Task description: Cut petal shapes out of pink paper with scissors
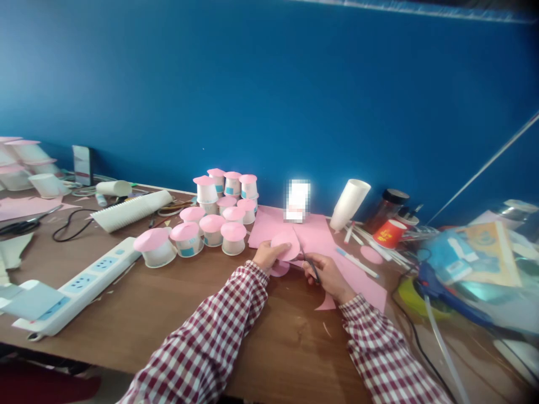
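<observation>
Between thumb and fingers my left hand [270, 255] pinches a round piece of pink paper [287, 242]. My right hand [330, 274] is closed around the dark handle of a pair of scissors [312, 267], whose blades point up and left at the paper's right edge. Under the left hand lies another pink paper disc [283, 270]. Behind both hands, larger pink sheets [263, 224] are spread on the table, and a pink offcut [327, 303] lies below the right hand. A white marker [357, 262] rests on the pink paper to the right.
Left of my hands stand several paper cups [187, 240] with pink cone tops, some stacked. A white power strip [101, 275] lies farther left. To the right are a white paper roll [350, 203], a red cup [389, 233] and a blue glue gun [446, 297] with its cord.
</observation>
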A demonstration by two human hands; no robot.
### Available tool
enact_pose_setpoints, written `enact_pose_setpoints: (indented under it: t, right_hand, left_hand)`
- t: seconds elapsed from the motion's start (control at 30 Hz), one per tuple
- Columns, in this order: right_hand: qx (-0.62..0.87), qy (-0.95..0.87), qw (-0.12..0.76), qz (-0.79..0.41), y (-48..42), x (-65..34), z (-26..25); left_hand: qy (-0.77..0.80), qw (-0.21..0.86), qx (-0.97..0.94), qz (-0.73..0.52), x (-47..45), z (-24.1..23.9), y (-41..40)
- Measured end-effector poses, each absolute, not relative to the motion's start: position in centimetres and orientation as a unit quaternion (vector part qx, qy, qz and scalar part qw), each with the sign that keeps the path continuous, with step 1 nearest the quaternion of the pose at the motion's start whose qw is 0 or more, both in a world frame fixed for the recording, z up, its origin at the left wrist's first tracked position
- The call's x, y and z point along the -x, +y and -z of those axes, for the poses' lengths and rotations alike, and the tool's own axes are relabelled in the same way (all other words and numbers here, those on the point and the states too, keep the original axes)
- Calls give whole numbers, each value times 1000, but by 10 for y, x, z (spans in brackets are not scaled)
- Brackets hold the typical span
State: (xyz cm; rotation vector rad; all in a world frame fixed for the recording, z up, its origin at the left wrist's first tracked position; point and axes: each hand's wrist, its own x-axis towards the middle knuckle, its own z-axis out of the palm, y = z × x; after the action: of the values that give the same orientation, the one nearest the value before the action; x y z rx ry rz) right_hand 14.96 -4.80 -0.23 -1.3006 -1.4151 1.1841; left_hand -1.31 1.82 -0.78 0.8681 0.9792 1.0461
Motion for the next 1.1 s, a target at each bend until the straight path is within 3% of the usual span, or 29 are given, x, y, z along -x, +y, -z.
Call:
enact_pose_setpoints:
  t: [1.1]
  right_hand:
    - [533,-578,431,-443,-49,-149,-4]
  left_hand:
    - [423,660,-424,-452,28,10,28]
